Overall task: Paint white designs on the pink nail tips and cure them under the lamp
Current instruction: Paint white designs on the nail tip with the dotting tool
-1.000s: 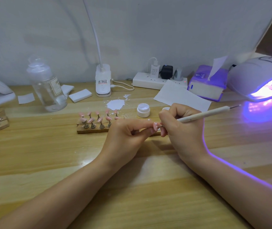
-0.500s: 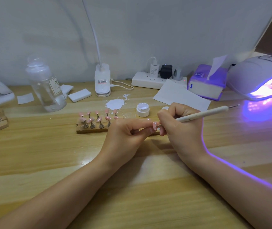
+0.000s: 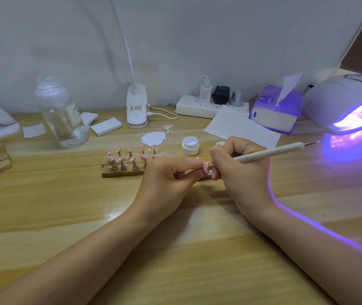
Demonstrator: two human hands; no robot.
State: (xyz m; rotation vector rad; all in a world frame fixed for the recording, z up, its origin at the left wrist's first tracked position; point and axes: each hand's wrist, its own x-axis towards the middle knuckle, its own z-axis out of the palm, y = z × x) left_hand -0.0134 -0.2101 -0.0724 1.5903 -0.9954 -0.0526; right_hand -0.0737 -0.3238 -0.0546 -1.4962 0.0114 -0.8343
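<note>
Hands unmoved: left hand [image 3: 167, 179] pinches nail tip [image 3: 207, 167]; right hand [image 3: 241, 170] grips brush [image 3: 270, 153].

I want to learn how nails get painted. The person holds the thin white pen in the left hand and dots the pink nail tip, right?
Not quite. The head view shows the thin white pen gripped in the right hand, not the left. The left hand pinches the small pink nail tip, which the pen's point meets and which already carries white dots.
</note>
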